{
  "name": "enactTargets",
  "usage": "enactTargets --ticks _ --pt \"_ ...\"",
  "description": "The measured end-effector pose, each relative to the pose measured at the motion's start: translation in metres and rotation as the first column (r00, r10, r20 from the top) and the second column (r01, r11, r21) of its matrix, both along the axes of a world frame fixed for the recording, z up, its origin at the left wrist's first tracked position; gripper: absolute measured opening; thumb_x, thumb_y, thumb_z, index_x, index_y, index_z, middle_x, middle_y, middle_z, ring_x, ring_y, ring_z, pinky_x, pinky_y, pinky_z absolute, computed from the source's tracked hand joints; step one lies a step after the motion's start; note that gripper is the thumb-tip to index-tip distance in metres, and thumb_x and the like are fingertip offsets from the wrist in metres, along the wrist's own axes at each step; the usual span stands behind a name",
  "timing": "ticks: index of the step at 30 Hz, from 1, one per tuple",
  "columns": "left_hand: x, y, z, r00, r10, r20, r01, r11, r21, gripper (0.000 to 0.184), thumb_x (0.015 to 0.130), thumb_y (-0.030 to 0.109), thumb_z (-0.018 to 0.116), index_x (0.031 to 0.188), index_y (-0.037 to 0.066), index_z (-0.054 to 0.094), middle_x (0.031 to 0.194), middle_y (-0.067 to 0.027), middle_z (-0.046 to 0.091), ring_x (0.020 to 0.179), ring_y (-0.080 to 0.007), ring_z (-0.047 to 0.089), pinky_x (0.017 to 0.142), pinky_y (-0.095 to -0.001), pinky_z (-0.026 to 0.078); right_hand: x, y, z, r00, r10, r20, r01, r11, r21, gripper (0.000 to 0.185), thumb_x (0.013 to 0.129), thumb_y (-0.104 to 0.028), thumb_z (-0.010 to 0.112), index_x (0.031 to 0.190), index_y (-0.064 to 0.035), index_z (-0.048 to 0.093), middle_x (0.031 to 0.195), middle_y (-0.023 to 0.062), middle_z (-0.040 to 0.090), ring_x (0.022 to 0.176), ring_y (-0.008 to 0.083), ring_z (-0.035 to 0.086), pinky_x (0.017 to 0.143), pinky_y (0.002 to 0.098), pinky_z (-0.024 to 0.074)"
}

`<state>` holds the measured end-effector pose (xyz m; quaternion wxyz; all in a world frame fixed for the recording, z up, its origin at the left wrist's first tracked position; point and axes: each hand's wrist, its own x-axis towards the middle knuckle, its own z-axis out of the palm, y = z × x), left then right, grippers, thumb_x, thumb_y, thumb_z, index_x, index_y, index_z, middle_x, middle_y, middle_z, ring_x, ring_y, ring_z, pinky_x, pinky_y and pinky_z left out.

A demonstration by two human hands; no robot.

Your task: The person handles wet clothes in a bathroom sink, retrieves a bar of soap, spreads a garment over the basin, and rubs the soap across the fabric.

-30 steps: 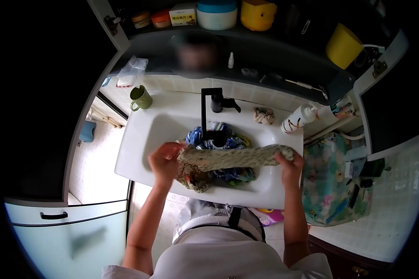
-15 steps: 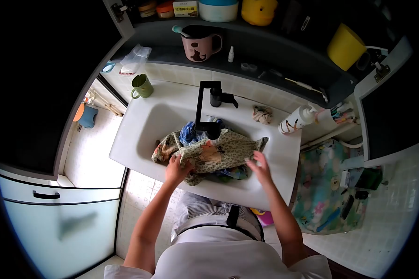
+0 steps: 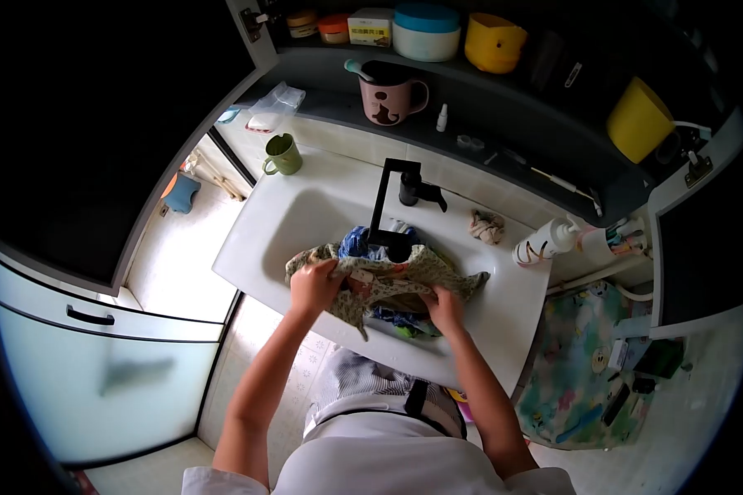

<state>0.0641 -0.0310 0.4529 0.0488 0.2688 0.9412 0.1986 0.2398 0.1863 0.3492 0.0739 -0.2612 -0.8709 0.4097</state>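
The sink (image 3: 248, 247) spreads out below the tap (image 3: 407, 191), to both sides and towards the person. In it, the patterned cloth (image 3: 380, 272) lies under the tap's spout and to its near side, straight ahead of both hands. Its long axis runs across the person from left to right, slightly askew, with a corner hanging down on the near side. Both hands are on it, so neither is nearer. The left hand (image 3: 312, 286), left of the spout, is closed on the cloth by its left end; the right hand (image 3: 444, 309), on the near right of the spout, is curled round the near edge, with the cloth's right tip poking out beyond it.

Counting: one sink, one tap, one patterned cloth in the hands. Beneath it is a blue cloth (image 3: 355, 241), perhaps more than one; I can't tell. Then one pump bottle (image 3: 545, 242) well right of the tap, one green mug (image 3: 283, 154) well left, and one small crumpled rag (image 3: 487, 227) just to the right.
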Motion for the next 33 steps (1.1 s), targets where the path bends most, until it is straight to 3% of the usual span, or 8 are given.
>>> enactTargets --ticks 4,8,10,12,18,23,26,33 --pt "-0.027 0.001 0.008 0.995 -0.018 -0.096 -0.001 0.981 -0.196 0.035 0.076 0.043 0.068 0.099 0.017 0.072 0.083 -0.0108 0.068 0.082 -0.0268 0.067 0.072 -0.0373 0.052 -0.016 0.002 -0.033 0.972 -0.08 -0.221 -0.017 0.915 -0.404 0.024 0.085 -0.008 0.06 0.109 -0.0052 0.063 0.103 0.0088 0.066 0.096 0.0203 0.063 0.08 0.0326 0.05" --pt "-0.042 0.035 -0.02 0.848 -0.131 0.514 -0.261 0.74 0.62 0.034 0.088 0.038 0.059 0.092 0.006 0.069 0.083 -0.0062 0.068 0.078 -0.0239 0.064 0.072 -0.0349 0.051 -0.047 -0.024 0.01 0.961 -0.229 -0.153 -0.01 0.526 -0.85 0.018 0.09 -0.014 0.058 0.105 -0.0043 0.061 0.104 0.007 0.065 0.097 0.0161 0.061 0.085 0.032 0.05" --pt "-0.059 0.055 -0.087 -0.047 -0.613 0.789 -0.781 0.515 0.354 0.033 0.094 0.034 0.051 0.093 0.003 0.063 0.081 -0.0078 0.065 0.074 -0.0233 0.059 0.071 -0.0355 0.049 -0.065 -0.033 0.013 0.95 -0.264 -0.167 -0.096 0.263 -0.96 0.019 0.091 -0.018 0.058 0.106 -0.0059 0.06 0.105 0.006 0.064 0.098 0.0172 0.061 0.088 0.034 0.0496" --pt "-0.031 0.079 -0.079 -0.077 -0.725 0.684 -0.909 0.334 0.251 0.034 0.095 0.037 0.048 0.094 0.004 0.06 0.084 -0.0116 0.063 0.075 -0.0241 0.057 0.071 -0.0353 0.048 -0.076 -0.044 0.008 0.929 -0.328 -0.173 -0.104 0.217 -0.971 0.018 0.091 -0.019 0.059 0.105 -0.0071 0.058 0.108 0.0058 0.062 0.104 0.0195 0.06 0.091 0.0381 0.0486" --pt "-0.028 0.088 -0.08 -0.149 -0.704 0.695 -0.864 0.435 0.254 0.048 0.096 0.046 0.039 0.113 0.007 0.06 0.108 -0.0128 0.06 0.097 -0.0322 0.057 0.086 -0.0457 0.045 -0.077 -0.032 -0.002 0.924 -0.315 -0.219 -0.216 0.044 -0.975 0.02 0.091 -0.016 0.059 0.108 -0.0065 0.059 0.102 0.0051 0.065 0.095 0.017 0.063 0.087 0.0362 0.0511" --pt "-0.023 0.072 -0.081 -0.271 -0.78 0.564 -0.716 0.555 0.423 0.042 0.096 0.044 0.041 0.113 0.01 0.058 0.118 -0.0121 0.057 0.106 -0.0355 0.055 0.094 -0.052 0.043 -0.095 -0.026 -0.019 0.95 -0.28 -0.14 -0.075 0.229 -0.97 0.015 0.083 -0.012 0.065 0.096 -0.0035 0.064 0.087 0.0077 0.068 0.076 0.0169 0.067 0.067 0.0301 0.0548" --pt "-0.033 0.056 -0.058 -0.251 -0.611 0.751 -0.797 0.57 0.197 0.034 0.095 0.039 0.046 0.112 0.012 0.058 0.125 -0.0126 0.055 0.113 -0.0361 0.053 0.099 -0.0542 0.04 -0.1 -0.014 -0.02 0.94 -0.342 -0.016 0.155 0.466 -0.871 0.015 0.082 -0.011 0.065 0.093 -0.0015 0.065 0.077 0.0071 0.067 0.063 0.0156 0.066 0.057 0.0277 0.0536" --pt "-0.087 -0.015 -0.064 0.307 -0.22 0.926 -0.395 0.856 0.335 0.034 0.093 0.022 0.051 0.123 0.006 0.055 0.114 -0.0105 0.063 0.102 -0.0236 0.063 0.089 -0.034 0.05 -0.113 0.002 -0.016 0.936 -0.348 -0.05 0.188 0.615 -0.766 0.014 0.09 -0.016 0.055 0.09 -0.0042 0.062 0.072 0.0019 0.063 0.06 0.0113 0.061 0.053 0.0273 0.0509"
